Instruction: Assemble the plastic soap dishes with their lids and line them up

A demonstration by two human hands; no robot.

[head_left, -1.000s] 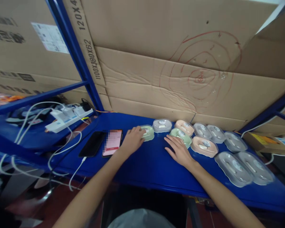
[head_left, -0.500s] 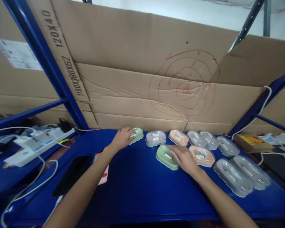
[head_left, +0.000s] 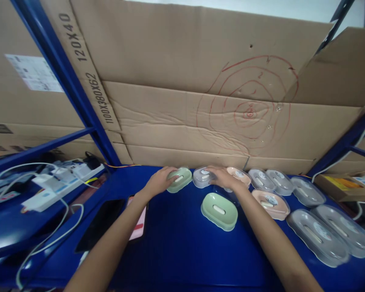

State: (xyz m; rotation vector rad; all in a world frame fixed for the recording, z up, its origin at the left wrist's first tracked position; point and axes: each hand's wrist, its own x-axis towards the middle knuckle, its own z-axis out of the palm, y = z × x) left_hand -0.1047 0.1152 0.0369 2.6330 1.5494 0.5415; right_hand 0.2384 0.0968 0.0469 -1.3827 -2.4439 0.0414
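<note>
My left hand (head_left: pixel 160 181) is at the back of the blue tabletop, its fingers closed over the left end of a pale green soap dish (head_left: pixel 182 183). My right hand (head_left: pixel 223 177) reaches to a grey soap dish (head_left: pixel 200 178) with a clear lid, fingers bent over its right end. A faint see-through shape (head_left: pixel 226 194) lies below that hand; I cannot make out what it is. Closer to me, a second green soap dish (head_left: pixel 219 211) with a white oval middle lies untouched. Peach soap dishes (head_left: pixel 270 203) lie beside my right forearm, one partly behind my hand.
Several grey lidded soap dishes (head_left: pixel 318 235) lie to the right. A pink-screened phone (head_left: pixel 139 229) and a dark tablet-like slab (head_left: pixel 100 225) are by my left forearm. White cables run from a power strip (head_left: pixel 45 198) at left. A cardboard wall (head_left: pixel 170 109) closes the back.
My right hand has left the nearer green soap dish and moved up and left to the grey one. My left hand stays at the far green dish. The view has shifted slightly.
</note>
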